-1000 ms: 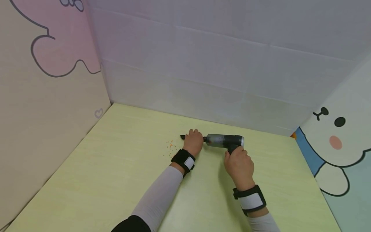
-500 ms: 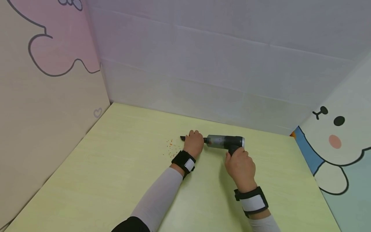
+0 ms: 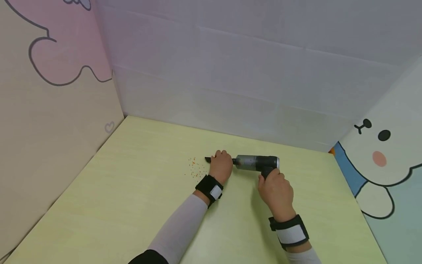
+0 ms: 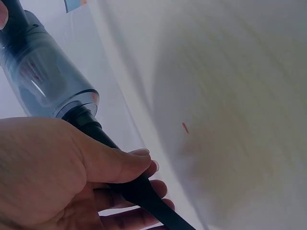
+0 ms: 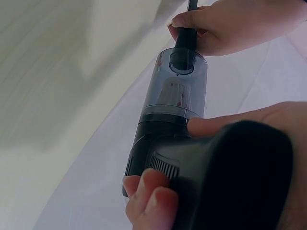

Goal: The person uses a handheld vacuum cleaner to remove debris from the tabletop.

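Right hand (image 3: 276, 188) wraps the black handle (image 5: 240, 177) of the handheld vacuum (image 3: 257, 162), fingers curled round it, thumb along the body. Left hand (image 3: 220, 164) pinches the black nozzle (image 4: 139, 189) just ahead of the clear dust cup (image 4: 45, 76), thumb on top, fingers under. We see the vacuum lying roughly level over the yellow table (image 3: 132, 198), mid-table toward the far wall, nozzle tip pointing left. Orange crumbs (image 3: 195, 168) sit scattered on the table just left of the tip. We see red specks inside the dust cup in the right wrist view.
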`<state>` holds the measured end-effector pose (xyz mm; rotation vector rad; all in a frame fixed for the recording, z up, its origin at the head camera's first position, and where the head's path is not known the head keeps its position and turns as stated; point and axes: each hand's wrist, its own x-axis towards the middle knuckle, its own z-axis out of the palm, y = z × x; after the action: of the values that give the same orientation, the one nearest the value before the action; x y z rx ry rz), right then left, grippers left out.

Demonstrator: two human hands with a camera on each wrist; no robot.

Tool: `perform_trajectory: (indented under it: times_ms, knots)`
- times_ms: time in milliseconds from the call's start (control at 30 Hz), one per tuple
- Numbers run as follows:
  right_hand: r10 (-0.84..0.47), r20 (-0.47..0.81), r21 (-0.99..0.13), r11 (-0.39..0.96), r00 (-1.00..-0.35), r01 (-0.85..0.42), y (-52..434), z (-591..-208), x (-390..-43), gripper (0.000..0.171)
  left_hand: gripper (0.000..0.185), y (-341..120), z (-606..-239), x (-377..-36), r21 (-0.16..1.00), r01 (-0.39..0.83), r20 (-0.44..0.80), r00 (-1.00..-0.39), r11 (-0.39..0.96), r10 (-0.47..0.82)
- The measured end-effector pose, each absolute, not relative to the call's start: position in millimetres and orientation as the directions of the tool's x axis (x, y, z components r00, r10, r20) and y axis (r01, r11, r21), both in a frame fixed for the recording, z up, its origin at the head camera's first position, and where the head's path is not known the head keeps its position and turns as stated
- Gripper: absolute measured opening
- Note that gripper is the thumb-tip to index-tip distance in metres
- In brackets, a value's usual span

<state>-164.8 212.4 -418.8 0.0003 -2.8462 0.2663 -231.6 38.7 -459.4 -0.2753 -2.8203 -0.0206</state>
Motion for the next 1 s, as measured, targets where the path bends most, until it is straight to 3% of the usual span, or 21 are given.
perform_trajectory:
  times_ms: [233,533,1000]
  knots:
    - [0.038,0.244,-0.202,0.979,-0.969,-0.013,215,-416,-160,0.043,0.018,42,-463,-225,-0.023,0.18,0.302,-0.936,0.983,0.179]
    - [0.025,0.269,-0.2,0.979,-0.963,-0.03,218,-416,-155,0.043,0.016,43,-461,-215,-0.071,0.171,0.407,-0.895,0.983,0.186]
    - [0.022,0.277,-0.193,0.981,-0.961,-0.033,221,-415,-149,0.043,0.017,44,-459,-207,-0.077,0.178,0.402,-0.895,0.981,0.194]
